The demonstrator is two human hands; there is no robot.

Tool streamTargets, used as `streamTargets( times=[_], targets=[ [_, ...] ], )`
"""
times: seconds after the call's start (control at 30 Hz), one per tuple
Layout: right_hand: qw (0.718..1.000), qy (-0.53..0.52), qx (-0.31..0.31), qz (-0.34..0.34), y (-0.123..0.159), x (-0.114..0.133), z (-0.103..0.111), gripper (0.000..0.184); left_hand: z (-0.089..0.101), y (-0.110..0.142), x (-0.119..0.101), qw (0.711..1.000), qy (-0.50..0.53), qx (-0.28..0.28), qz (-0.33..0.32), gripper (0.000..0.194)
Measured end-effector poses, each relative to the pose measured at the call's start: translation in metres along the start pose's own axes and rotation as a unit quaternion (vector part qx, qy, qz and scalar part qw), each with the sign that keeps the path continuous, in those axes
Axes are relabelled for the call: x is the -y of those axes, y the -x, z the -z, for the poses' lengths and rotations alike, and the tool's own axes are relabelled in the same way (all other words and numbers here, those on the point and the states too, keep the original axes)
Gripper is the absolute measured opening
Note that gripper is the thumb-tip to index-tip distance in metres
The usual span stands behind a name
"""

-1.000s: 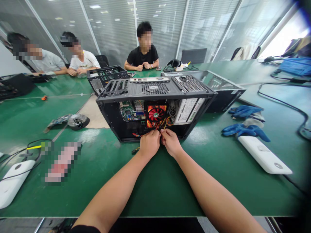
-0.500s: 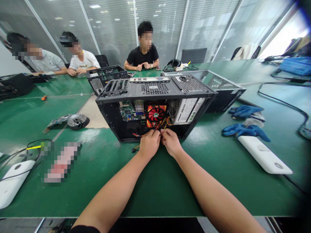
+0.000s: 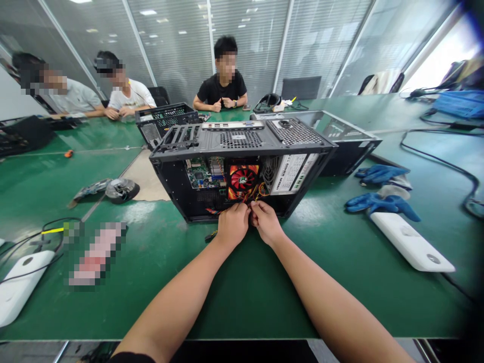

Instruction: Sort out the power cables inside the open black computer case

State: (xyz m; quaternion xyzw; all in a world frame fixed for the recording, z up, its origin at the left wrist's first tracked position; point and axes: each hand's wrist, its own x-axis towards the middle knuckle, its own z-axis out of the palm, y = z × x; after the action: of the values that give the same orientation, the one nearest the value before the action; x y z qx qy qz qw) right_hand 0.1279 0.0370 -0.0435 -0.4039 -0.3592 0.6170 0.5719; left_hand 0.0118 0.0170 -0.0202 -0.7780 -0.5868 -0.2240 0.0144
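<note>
A black computer case (image 3: 170,184) stands on the green table, its open side toward me. Inside show a green motherboard (image 3: 200,174), a red-bladed fan (image 3: 242,179) and a power supply (image 3: 290,173) with a white label. Both hands meet at the lower front of the opening. My left hand (image 3: 233,223) is closed, fingers curled around a bundle of coloured cables (image 3: 260,191). Close beside it, my right hand (image 3: 265,222) pinches at the same bundle. The fingertips partly hide what they grip. A loose black connector (image 3: 210,236) sticks out left of my left hand.
Blue gloves (image 3: 381,204) and a white power bank-like block (image 3: 412,242) lie to the right. A camouflage cap (image 3: 121,190) and a second white block (image 3: 26,287) with cables are at left. More cases (image 3: 346,151) stand behind. Several people sit across the table.
Hardly anything differs: both hands stay at the cables in the same place. The view has shifted very slightly.
</note>
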Motion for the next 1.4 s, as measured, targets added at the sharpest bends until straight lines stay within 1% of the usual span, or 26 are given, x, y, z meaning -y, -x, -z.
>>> streamTargets(
  times=[0.1, 0.23, 0.4, 0.53, 0.73, 0.87, 1.07, 1.3, 1.4],
  targets=[
    [1.0, -0.004, -0.003, 0.003, 0.0, 0.0, 0.0, 0.037, 0.0, 0.0, 0.0, 1.0, 0.007, 0.0, -0.002, 0.02],
    [1.0, -0.004, -0.004, 0.001, -0.001, 0.0, 0.0, 0.041, 0.001, 0.001, -0.002, 1.0, 0.012, 0.006, -0.003, 0.02],
    [1.0, 0.0, -0.01, -0.004, -0.001, 0.001, 0.0, 0.043, 0.002, 0.001, -0.003, 0.999, 0.028, 0.013, 0.01, 0.019],
    [1.0, -0.004, -0.003, -0.011, -0.001, 0.002, 0.0, 0.043, 0.003, 0.001, -0.003, 0.999, 0.04, 0.019, 0.02, 0.018],
    [1.0, -0.006, 0.002, -0.023, -0.002, 0.006, 0.001, 0.037, 0.004, 0.001, -0.003, 0.999, 0.046, 0.013, 0.017, 0.016],
    [1.0, 0.003, 0.004, -0.02, -0.003, 0.007, 0.002, 0.038, 0.005, 0.001, -0.004, 0.998, 0.049, 0.015, 0.022, 0.017],
    [1.0, 0.015, 0.019, -0.012, -0.005, 0.005, 0.004, 0.039, 0.009, 0.0, -0.006, 0.999, 0.032, 0.028, 0.034, 0.017],
    [1.0, 0.007, 0.011, -0.012, -0.005, 0.007, 0.004, 0.044, 0.014, -0.003, -0.013, 0.998, -0.001, 0.048, 0.036, 0.012],
    [1.0, 0.007, 0.01, -0.012, -0.004, 0.007, 0.004, 0.043, 0.016, -0.004, -0.018, 0.998, -0.018, 0.048, 0.029, 0.013]
  ],
)
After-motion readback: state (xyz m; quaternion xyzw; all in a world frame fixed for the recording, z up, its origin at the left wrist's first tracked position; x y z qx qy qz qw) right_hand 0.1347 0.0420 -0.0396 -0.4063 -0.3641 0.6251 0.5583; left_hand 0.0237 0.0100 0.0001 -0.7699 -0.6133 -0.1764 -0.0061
